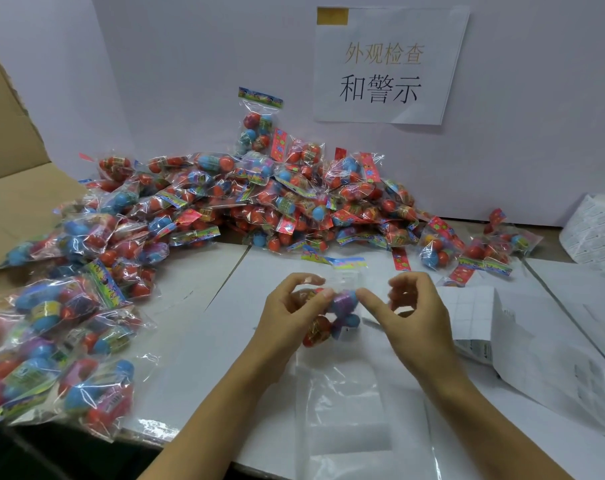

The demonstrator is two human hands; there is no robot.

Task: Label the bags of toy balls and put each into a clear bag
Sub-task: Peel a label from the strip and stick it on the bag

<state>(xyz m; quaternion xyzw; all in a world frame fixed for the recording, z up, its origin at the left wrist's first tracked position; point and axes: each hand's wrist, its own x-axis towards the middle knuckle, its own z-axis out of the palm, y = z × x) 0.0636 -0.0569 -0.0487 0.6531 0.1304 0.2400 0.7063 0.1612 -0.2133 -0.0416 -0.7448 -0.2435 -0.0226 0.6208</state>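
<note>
A small bag of toy balls [337, 306], red, purple and blue with a colourful header card, is held above the white table. My left hand [290, 313] grips its left side with curled fingers. My right hand [412, 306] touches its right side with the thumb, the other fingers curled; whether it holds a label I cannot tell. A stack of empty clear bags [342, 410] lies flat on the table just below my hands.
A big heap of ball bags [259, 199] fills the back of the table, and more bags [62, 341] lie at the left by an open cardboard box [13, 161]. Label sheets [474, 313] lie at the right, a label roll [595, 230] at far right. A paper sign [387, 64] hangs on the wall.
</note>
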